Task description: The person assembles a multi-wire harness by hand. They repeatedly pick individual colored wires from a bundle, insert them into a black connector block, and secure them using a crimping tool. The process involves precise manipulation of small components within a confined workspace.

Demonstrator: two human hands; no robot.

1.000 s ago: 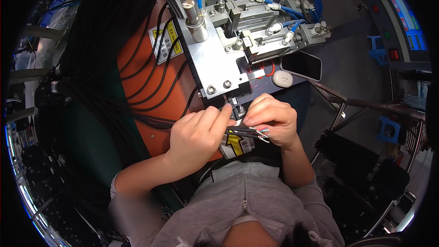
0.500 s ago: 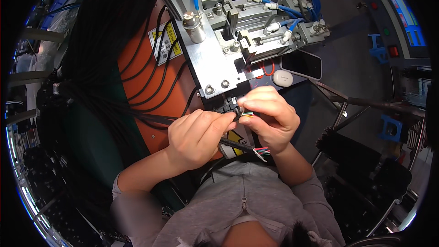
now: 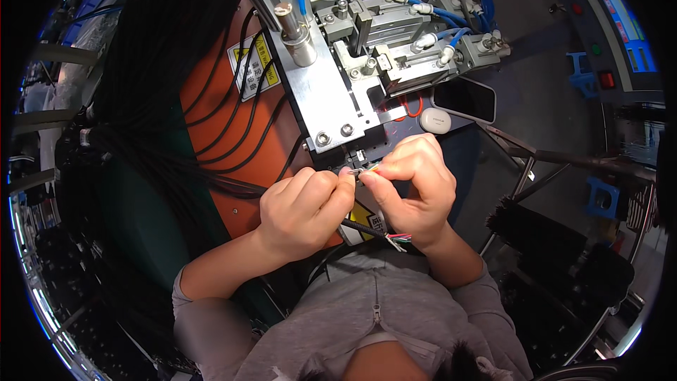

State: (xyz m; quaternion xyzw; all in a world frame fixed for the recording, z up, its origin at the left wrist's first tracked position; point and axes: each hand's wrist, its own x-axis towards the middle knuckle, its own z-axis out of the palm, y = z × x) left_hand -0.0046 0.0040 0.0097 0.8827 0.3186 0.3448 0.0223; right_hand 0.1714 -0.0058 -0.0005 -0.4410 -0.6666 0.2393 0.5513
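Observation:
Thin coloured wires (image 3: 373, 167) stretch across the short gap between my two hands, just below the machine's front edge. My left hand (image 3: 305, 206) is closed, thumb and forefinger pinching the wires' left end, which the fingers mostly hide. With its own thumb and forefinger, my right hand (image 3: 417, 187) pinches the coloured strands at the other side. Beneath the hands runs a black cable (image 3: 364, 226), its loose stripped wires (image 3: 399, 238) fanning out beside my right wrist.
A metal machine (image 3: 317, 92) with blue air hoses (image 3: 451, 25) stands directly beyond my hands. Many black cables (image 3: 134, 141) hang at the left over an orange panel (image 3: 211, 92). At the right lie a phone (image 3: 465, 100) and a small white case (image 3: 436, 121).
My right hand's fingertips have shifted left, nearer the left hand's, and now pinch the wires more tightly. On the machine, the upright rod stands higher and sliding parts have moved.

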